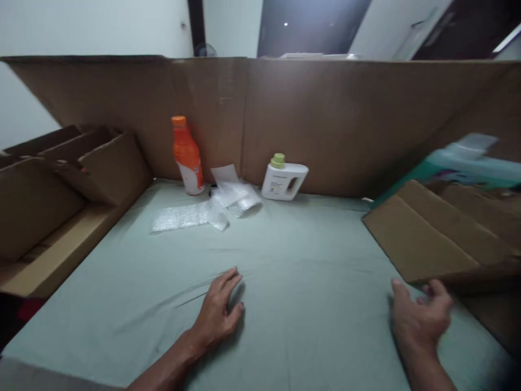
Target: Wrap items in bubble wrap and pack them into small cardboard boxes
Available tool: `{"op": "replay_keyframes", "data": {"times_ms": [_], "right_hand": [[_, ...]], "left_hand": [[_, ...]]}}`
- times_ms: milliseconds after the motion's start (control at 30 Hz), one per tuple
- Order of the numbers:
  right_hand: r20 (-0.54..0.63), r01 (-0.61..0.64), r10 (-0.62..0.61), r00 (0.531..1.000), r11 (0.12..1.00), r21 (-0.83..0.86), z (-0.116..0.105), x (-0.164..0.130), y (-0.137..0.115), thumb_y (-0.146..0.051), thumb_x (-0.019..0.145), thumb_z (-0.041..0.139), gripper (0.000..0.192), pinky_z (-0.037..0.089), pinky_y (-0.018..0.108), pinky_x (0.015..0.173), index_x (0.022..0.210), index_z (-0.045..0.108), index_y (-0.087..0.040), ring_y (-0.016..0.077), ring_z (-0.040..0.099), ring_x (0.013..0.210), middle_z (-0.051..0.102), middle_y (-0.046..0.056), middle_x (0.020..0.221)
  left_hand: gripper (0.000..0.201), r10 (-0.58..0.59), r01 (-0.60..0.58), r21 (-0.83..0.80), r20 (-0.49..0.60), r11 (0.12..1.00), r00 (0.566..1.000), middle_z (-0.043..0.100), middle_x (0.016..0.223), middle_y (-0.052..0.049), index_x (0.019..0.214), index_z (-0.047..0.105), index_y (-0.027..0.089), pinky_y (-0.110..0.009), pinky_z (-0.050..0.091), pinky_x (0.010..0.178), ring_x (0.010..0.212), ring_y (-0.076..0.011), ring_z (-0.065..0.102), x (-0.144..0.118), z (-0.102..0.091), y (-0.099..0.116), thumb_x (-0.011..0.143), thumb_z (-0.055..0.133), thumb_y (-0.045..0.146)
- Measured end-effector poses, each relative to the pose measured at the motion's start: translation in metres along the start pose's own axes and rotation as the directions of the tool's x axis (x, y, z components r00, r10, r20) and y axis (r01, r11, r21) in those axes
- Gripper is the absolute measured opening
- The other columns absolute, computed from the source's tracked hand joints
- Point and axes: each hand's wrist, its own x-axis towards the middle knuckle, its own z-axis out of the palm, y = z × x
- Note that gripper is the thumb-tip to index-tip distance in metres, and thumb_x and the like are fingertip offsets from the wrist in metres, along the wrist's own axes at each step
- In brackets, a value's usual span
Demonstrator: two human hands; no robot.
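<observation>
My left hand rests flat on the pale green cloth, fingers loosely together, holding nothing. My right hand hovers low at the right, fingers apart, just in front of a flattened cardboard box; it grips nothing. Far back stand an orange bottle and a small white jug with a green cap. Strips of bubble wrap lie between them on the cloth.
A tall cardboard wall closes the back. Folded cardboard boxes are stacked at the left. At the right, a blurred teal and white pack lies above the cardboard.
</observation>
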Motion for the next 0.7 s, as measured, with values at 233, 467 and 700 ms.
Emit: {"op": "replay_keyframes", "data": {"times_ms": [233,467,700], "right_hand": [[0.514,0.527,-0.504,0.694,0.842,0.114,0.086,-0.117,-0.122,-0.041,0.094,0.045,0.045,0.05,0.057,0.1,0.123,0.067,-0.015,0.0367,0.059,0.127,0.062,0.019,0.138],[0.457,0.696,-0.829,0.322,0.534,0.479,0.14,-0.182,-0.234,-0.024,0.096,0.049,0.04,0.05,0.048,0.106,0.133,0.061,-0.02,0.0286,0.057,0.132,0.06,0.012,0.144],[0.449,0.686,-0.863,0.231,0.472,0.554,0.15,-0.205,-0.277,-0.015,0.092,0.053,0.043,0.049,0.05,0.108,0.134,0.061,-0.02,0.0293,0.054,0.136,0.057,0.011,0.148]], "left_hand": [[0.053,0.078,-0.113,0.178,0.189,0.978,0.979,0.047,0.154,-0.018,0.134,0.057,0.015,-0.059,0.03,0.121,0.146,-0.0351,0.038,-0.015,0.007,0.014,0.081,0.064,0.02],[0.027,0.301,-0.285,-0.103,0.414,0.953,0.859,0.07,0.128,-0.004,0.122,0.065,0.028,-0.035,0.045,0.111,0.126,-0.0204,0.061,-0.044,-0.034,-0.002,0.096,0.059,0.03],[0.035,-0.068,0.16,0.182,-0.429,0.97,0.901,0.07,0.123,-0.013,0.117,0.067,0.018,-0.036,0.06,0.081,0.094,-0.0214,0.072,0.04,-0.249,-0.067,0.085,0.059,0.031]]}}
